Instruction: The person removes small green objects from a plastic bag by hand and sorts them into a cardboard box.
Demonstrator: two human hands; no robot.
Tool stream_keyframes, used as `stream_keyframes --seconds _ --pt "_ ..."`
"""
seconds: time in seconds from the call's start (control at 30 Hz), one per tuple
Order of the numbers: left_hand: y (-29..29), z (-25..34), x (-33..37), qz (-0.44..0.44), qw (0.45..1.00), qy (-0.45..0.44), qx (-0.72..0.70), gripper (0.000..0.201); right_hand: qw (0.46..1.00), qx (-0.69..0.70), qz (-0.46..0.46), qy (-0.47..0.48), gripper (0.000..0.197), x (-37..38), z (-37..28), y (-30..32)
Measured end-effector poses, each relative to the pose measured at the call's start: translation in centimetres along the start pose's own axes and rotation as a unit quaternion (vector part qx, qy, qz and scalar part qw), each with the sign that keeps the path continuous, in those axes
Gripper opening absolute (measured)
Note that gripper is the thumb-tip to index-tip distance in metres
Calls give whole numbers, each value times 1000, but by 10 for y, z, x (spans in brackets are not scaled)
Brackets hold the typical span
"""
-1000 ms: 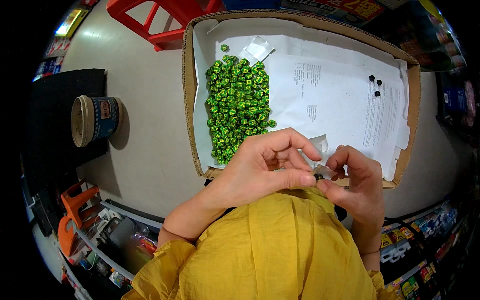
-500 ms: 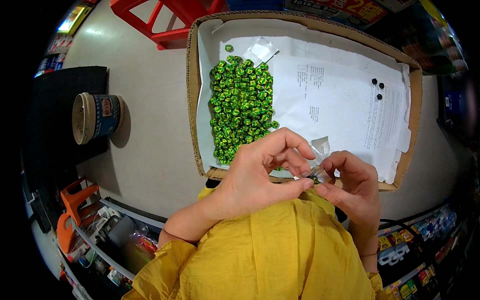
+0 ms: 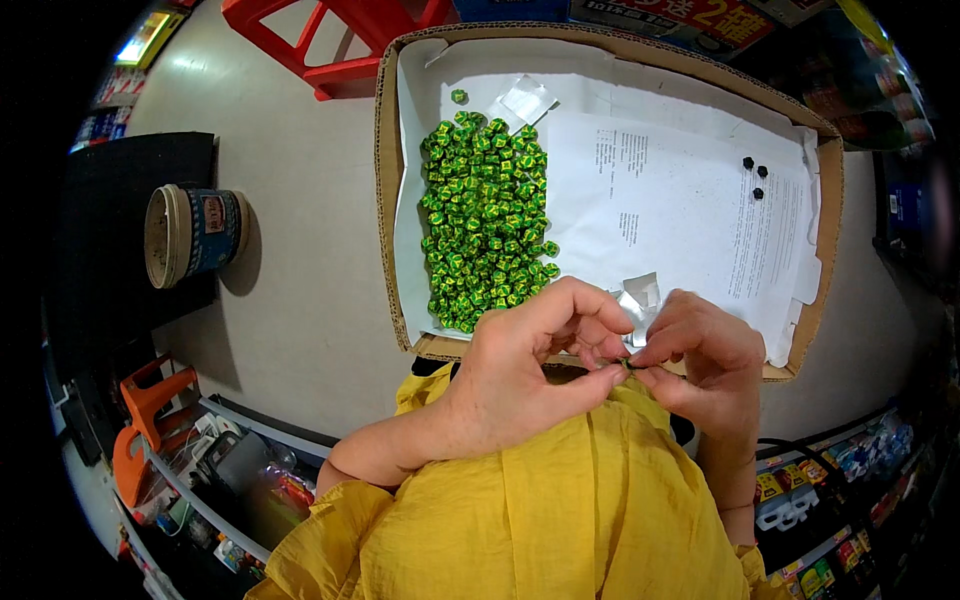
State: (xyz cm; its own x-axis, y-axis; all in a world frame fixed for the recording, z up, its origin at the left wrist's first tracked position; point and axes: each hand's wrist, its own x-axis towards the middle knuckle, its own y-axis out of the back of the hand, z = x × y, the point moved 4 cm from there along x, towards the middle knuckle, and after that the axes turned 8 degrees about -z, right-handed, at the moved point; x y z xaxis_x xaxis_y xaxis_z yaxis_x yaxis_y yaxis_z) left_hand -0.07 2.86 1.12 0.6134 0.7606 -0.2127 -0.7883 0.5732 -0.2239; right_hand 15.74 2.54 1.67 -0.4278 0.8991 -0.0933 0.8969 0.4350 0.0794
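My left hand (image 3: 545, 360) and my right hand (image 3: 700, 350) meet at the near edge of the cardboard tray (image 3: 386, 200), fingers closed in pinches. Between their fingertips is a small dark greenish piece (image 3: 627, 364), mostly covered; its exact kind cannot be made out. Just beyond the fingers lies a shiny silvery packet (image 3: 640, 298), partly hidden by my hands. To the left, many green-and-yellow many-sided dice (image 3: 485, 210) form a dense patch on the white paper lining. One green die (image 3: 459, 97) lies apart at the top, near another silvery square packet (image 3: 527, 102).
Three small black dice (image 3: 758, 178) lie at the tray's right on printed white paper (image 3: 680, 220). A red plastic stool (image 3: 340, 60) stands behind the tray. A blue-and-white tub (image 3: 200, 235) is at left. Shelves with packed goods (image 3: 830, 490) flank my lower right.
My fingertips have drawn closer around the small piece, and my right hand's fingers have shifted slightly up and inward. Clear film seen between the hands no longer shows there.
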Motion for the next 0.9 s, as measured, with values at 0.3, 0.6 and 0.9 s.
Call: stream_keyframes --seconds 0.3,0.6,0.9 --pt "4 -11 4 -28 971 84 -223 28 854 -471 41 217 22 -18 -38 -12" --pt "3 -4 4 -51 971 89 -215 23 819 -535 26 207 24 -25 -47 -15" --pt "2 0 1 58 983 -3 -174 24 925 -289 157 191 31 -23 -14 -6"
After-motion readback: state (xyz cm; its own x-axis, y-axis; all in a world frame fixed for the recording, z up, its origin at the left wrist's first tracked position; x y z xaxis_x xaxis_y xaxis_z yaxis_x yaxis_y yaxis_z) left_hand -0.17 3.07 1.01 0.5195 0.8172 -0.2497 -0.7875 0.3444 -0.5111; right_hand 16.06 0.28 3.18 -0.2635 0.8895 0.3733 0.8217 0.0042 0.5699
